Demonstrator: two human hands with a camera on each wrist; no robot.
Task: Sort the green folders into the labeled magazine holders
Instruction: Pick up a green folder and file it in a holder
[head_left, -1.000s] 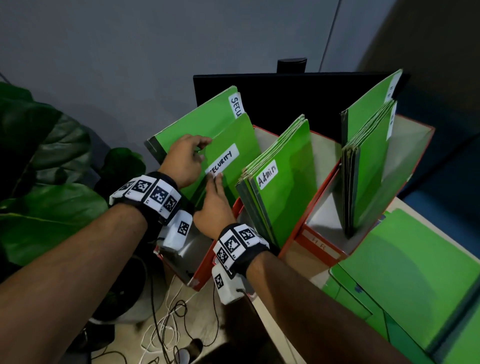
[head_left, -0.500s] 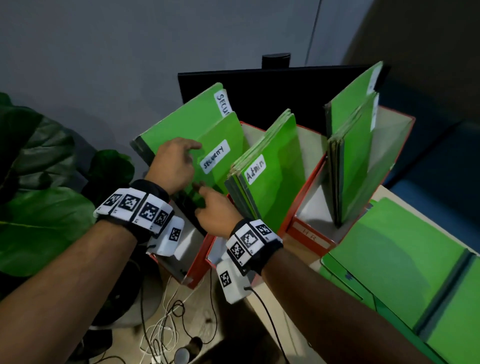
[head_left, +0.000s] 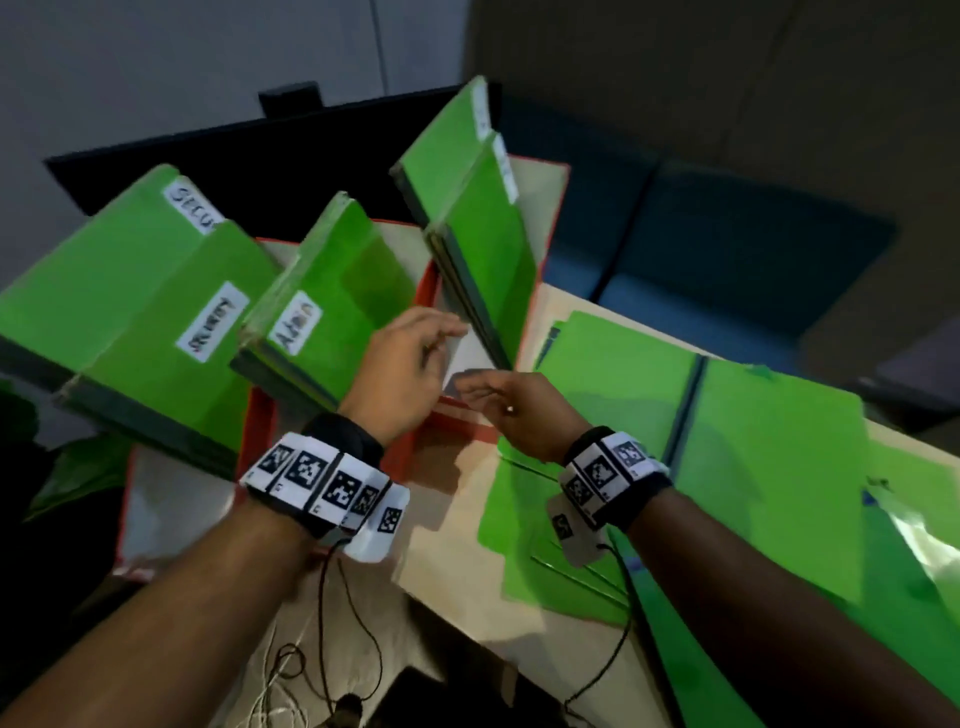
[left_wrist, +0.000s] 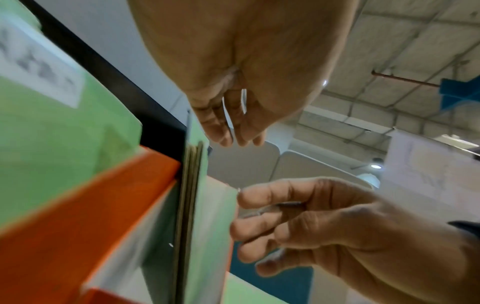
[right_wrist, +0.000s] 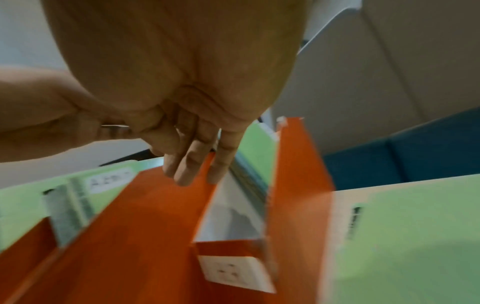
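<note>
- Three orange magazine holders stood in a row on the table (head_left: 457, 525), each with green folders leaning inside, so that the white labels faced up and could be read: the left group (head_left: 150, 317) read Security, the middle group (head_left: 332, 301) read Admin, and the labels of the right group (head_left: 483, 244) were too blurred to read.
- More green folders (head_left: 769, 467) lay flat and overlapping on the table to the right, probably the unsorted stock, within easy reach of the right hand.
- The left hand (head_left: 402, 379) hovered at the mouth of the right-hand holder (head_left: 550, 218) with fingers loosely spread and nothing in it.
- The right hand (head_left: 519, 410) was just beside it, fingers relaxed and apart, also holding nothing; I judged both hands to be between folders.
- The head view gave the whole layout, though smeared by motion.
- The left wrist view showed what the head view could not: the thin edges of the folders (left_wrist: 191, 205) packed against one wall of the holder, with free room beside them.
- The right wrist view alone showed the white label (right_wrist: 233, 271) on the holder's orange front, its writing unreadable, and the fingertips (right_wrist: 187, 174) near the holder's rim; whether they touched it I could not tell.
</note>
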